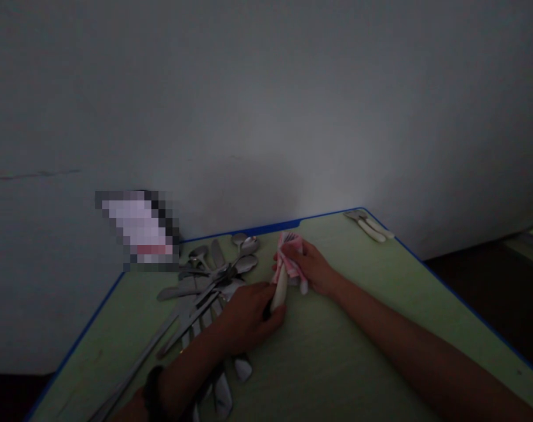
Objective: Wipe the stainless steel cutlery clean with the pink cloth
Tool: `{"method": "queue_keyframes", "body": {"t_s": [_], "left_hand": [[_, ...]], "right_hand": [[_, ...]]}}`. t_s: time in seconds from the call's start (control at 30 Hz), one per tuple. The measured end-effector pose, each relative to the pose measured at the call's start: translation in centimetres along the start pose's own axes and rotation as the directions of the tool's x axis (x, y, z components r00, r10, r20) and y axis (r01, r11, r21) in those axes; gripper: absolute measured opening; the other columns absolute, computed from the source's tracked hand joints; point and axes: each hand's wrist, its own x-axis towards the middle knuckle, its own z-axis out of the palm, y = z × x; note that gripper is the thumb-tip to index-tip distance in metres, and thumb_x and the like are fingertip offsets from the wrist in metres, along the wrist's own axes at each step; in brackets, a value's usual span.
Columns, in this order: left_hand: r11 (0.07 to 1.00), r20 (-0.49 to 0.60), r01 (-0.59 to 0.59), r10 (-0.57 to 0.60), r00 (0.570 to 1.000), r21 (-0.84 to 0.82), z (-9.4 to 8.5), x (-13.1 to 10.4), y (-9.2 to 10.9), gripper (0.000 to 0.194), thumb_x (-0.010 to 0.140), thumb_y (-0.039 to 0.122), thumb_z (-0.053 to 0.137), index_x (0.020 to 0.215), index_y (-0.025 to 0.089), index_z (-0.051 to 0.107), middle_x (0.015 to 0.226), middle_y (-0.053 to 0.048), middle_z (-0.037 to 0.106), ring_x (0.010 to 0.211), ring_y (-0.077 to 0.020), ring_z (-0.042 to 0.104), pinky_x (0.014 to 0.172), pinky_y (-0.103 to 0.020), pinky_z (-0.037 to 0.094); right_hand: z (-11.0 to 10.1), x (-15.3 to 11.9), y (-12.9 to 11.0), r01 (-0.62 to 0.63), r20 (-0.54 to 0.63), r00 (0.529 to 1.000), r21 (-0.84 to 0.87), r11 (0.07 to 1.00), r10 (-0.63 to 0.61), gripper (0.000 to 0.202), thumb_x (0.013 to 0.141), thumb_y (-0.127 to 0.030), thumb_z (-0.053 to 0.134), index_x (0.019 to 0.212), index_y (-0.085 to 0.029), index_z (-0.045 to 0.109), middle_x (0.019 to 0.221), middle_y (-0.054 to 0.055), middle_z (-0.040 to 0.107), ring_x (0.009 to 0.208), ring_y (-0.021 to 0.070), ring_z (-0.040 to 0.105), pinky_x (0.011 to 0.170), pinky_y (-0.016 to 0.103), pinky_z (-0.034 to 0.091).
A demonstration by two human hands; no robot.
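My left hand (257,313) is closed around the pale handle of a fork (280,290), whose tines point toward the wall. A pink and white cloth (296,264) wraps the upper part of the fork, and my right hand (312,266) pinches it there. Only the tine tips show above the cloth. Beside and beneath my left forearm lies a heap of metal cutlery: spoons (247,264), a broad-bladed knife (217,253) and several longer pieces. My forearm hides part of this heap.
The green table (336,346) has a blue edge and stands against a grey wall (266,105). Utensils with white handles (372,228) lie near its far right corner. At the far left, a pixelated phone-like object (138,225) leans by the wall.
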Motion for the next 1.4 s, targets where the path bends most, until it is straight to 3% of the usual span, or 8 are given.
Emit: {"method": "queue_keyframes", "body": {"t_s": [0.13,0.27,0.47,0.8,0.93,1.4], "left_hand": [[1.000,-0.008,-0.002,0.002,1.000,-0.015,0.0,0.0,-0.1,0.019,0.085,0.030,0.039,0.078,0.017,0.052,0.073,-0.003,0.057,0.065,-0.0153,0.052,0.061,-0.026,0.038],[0.997,-0.023,0.010,-0.012,1.000,-0.081,0.1,0.2,-0.2,0.019,0.087,0.028,0.037,0.080,0.017,0.051,0.074,-0.002,0.057,0.066,-0.0146,0.053,0.062,-0.025,0.038],[0.998,-0.021,0.008,-0.009,1.000,-0.070,0.1,0.3,-0.2,0.024,0.089,0.032,0.036,0.073,0.017,0.048,0.069,-0.001,0.054,0.063,-0.0140,0.051,0.059,-0.025,0.035],[1.000,0.005,0.014,-0.014,1.000,-0.020,-0.2,0.2,0.2,0.023,0.087,0.031,0.037,0.075,0.017,0.051,0.071,-0.002,0.055,0.063,-0.0143,0.051,0.059,-0.025,0.035],[1.000,0.010,-0.008,0.008,1.000,-0.001,-0.1,0.1,0.0,0.024,0.087,0.031,0.038,0.074,0.017,0.051,0.071,-0.003,0.055,0.064,-0.0145,0.050,0.059,-0.025,0.036],[1.000,0.006,-0.014,0.014,1.000,-0.005,0.0,0.1,-0.1,0.025,0.088,0.033,0.037,0.078,0.017,0.053,0.073,-0.003,0.055,0.066,-0.0152,0.052,0.063,-0.026,0.038]], "right_hand": [[0.2,0.1,0.0,-0.019,-0.025,0.999,0.077,0.997,0.021,0.034,0.070,-0.045,0.065,0.081,-0.015,0.057,0.067,0.002,0.064,0.052,0.0113,0.059,0.052,0.025,0.049],[0.4,0.3,-0.2,0.000,-0.129,0.991,0.163,0.987,0.021,0.035,0.072,-0.050,0.061,0.079,-0.015,0.058,0.066,0.002,0.065,0.052,0.0114,0.059,0.052,0.025,0.049],[0.1,0.8,0.0,0.054,-0.208,0.978,0.277,0.959,0.005,0.036,0.071,-0.050,0.062,0.080,-0.016,0.061,0.073,0.003,0.067,0.061,0.0134,0.062,0.056,0.026,0.050],[-0.2,1.0,-0.4,-0.087,-0.137,0.979,0.389,0.917,0.150,0.029,0.077,-0.043,0.058,0.076,-0.014,0.061,0.067,0.003,0.066,0.060,0.0143,0.062,0.057,0.027,0.051],[-0.2,1.0,-0.5,-0.111,-0.078,0.985,0.389,0.914,0.153,0.028,0.079,-0.041,0.053,0.074,-0.015,0.060,0.065,0.004,0.066,0.058,0.0147,0.061,0.055,0.027,0.051],[0.3,0.7,-1.2,-0.166,-0.068,0.976,0.383,0.909,0.207,0.031,0.082,-0.040,0.046,0.072,-0.014,0.060,0.062,0.003,0.064,0.058,0.0141,0.060,0.059,0.027,0.051]]}}
